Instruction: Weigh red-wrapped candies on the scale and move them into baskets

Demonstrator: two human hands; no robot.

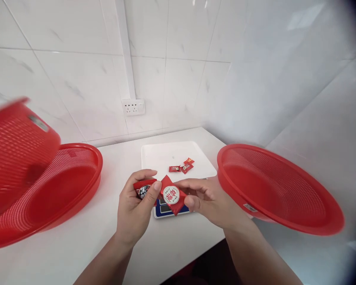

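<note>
Five red sachets sat in my view, two in the hands and three on the tray. My left hand (135,209) curled narrowly around a small red sachet (142,190) with a dark round label, its thumb touching a larger red foil sachet (170,195) turned diamond-wise, with a round white seal. My right hand (209,200) pinched that sachet's corner. Both hands hung over a blue digital scale (166,208), toward the front edge of the desk (62,253). Beyond it, a white square tray (172,154) carried three small glossy red sachets (186,168). Red perforated plastic baskets hemmed in both sides: a round basket (62,186) by the left edge, a blurred basket (17,154) tilted over it, and a tilted basket (280,190) at the right edge. Room for moving narrowed to the desk's middle, below a wall socket (133,107).
</note>
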